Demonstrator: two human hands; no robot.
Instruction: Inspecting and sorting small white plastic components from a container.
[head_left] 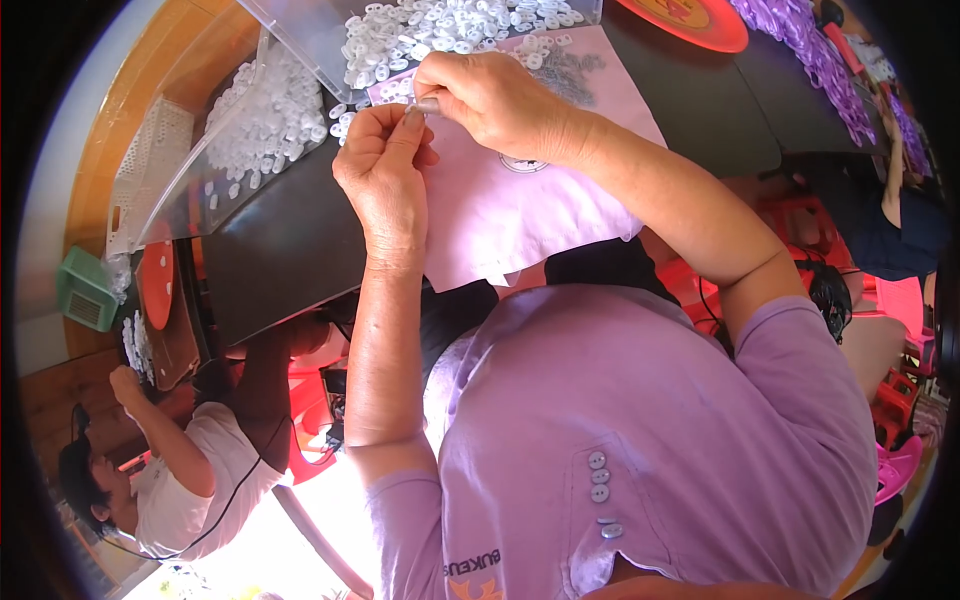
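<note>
Small clear plastic piece (428, 104) pinched between left hand (385, 170) and right hand (490, 95) fingertips | white plastic rings (450, 25) heaped beyond, pink cloth (520, 200) beneath

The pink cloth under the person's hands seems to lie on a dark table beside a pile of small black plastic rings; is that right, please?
Not quite: the small plastic rings are white and translucent, not black, as the head view shows. The pink cloth does lie on the dark table, under the left hand and right hand, beside that pile.

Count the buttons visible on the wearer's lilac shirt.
4 buttons: three stacked close together on the placket, a fourth just below them. Folds in the shirt may hide more.
</note>
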